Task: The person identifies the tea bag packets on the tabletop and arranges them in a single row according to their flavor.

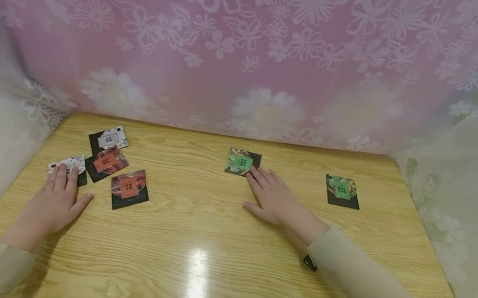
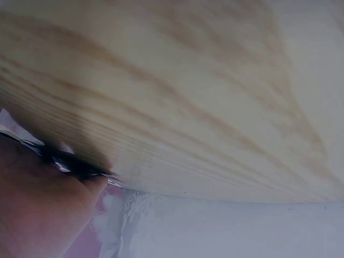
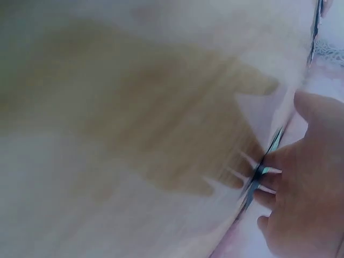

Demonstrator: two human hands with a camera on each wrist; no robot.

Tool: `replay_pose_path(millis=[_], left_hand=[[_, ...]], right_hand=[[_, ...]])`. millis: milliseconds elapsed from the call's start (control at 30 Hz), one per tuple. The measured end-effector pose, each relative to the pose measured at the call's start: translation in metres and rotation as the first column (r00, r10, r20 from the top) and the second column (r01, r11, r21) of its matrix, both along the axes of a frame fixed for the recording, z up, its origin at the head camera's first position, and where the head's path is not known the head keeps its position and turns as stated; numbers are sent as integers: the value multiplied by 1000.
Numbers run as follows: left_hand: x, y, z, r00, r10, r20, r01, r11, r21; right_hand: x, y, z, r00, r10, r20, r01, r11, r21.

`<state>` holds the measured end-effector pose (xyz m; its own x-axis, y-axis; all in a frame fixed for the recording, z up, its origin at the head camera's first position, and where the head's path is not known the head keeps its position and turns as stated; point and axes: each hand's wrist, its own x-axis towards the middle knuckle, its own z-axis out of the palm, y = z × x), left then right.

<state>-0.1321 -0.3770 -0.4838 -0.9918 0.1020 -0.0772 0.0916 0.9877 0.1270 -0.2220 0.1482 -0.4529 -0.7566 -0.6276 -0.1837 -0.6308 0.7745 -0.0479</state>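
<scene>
My left hand [image 1: 56,201] lies with straight fingers over a white-and-black packet [image 1: 78,162] at the table's left side, covering part of it. In the left wrist view the left hand [image 2: 48,199] shows with a dark packet edge [image 2: 80,165] at its fingertips. Near the back middle, a green-and-black packet [image 1: 237,160] has the fingertips of my right hand [image 1: 272,198] at its right corner. Those fingers are extended and slightly spread. The right wrist view shows the right hand [image 3: 312,172] beside the thin edge of a packet [image 3: 274,141].
Close to the left hand lie another white-and-black packet [image 1: 113,138], a red packet [image 1: 108,161] overlapping it, and a second red packet [image 1: 128,188]. A green packet [image 1: 342,190] lies at the right. Floral cloth [image 1: 251,68] hangs around the wooden table [image 1: 166,262].
</scene>
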Motion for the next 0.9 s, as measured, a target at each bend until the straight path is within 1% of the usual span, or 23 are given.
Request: replay_pose_path(millis=[200, 367, 500, 567, 667, 733, 800, 900], left_hand=[[1, 1, 0, 1000, -14, -5, 13, 1000, -4], [3, 1, -2, 1000, -14, -9, 14, 1000, 6], [3, 2, -1, 1000, -12, -21, 12, 1000, 5], [2, 3, 0, 1000, -14, -25, 14, 1000, 2], [2, 2, 0, 1000, -14, -24, 14, 1000, 4], [2, 1, 1, 1000, -14, -16, 14, 1000, 9], [3, 0, 0, 1000, -15, -19, 15, 1000, 14], [3, -2, -2, 999, -20, -28, 20, 1000, 16]], right_hand=[[19, 23, 1, 996, -89, -14, 89, 996, -8], [36, 40, -2, 990, -138, -34, 138, 990, -11], [48, 49, -4, 985, -163, -51, 162, 987, -14], [51, 52, -5, 984, -163, -69, 162, 987, -18], [50, 58, -5, 981, -129, -142, 125, 991, -40], [44, 63, -6, 974, -99, -204, 89, 994, -59], [35, 70, -7, 966, -67, -248, 49, 996, -79], [21, 83, -8, 968, -15, -252, -11, 995, -99]])
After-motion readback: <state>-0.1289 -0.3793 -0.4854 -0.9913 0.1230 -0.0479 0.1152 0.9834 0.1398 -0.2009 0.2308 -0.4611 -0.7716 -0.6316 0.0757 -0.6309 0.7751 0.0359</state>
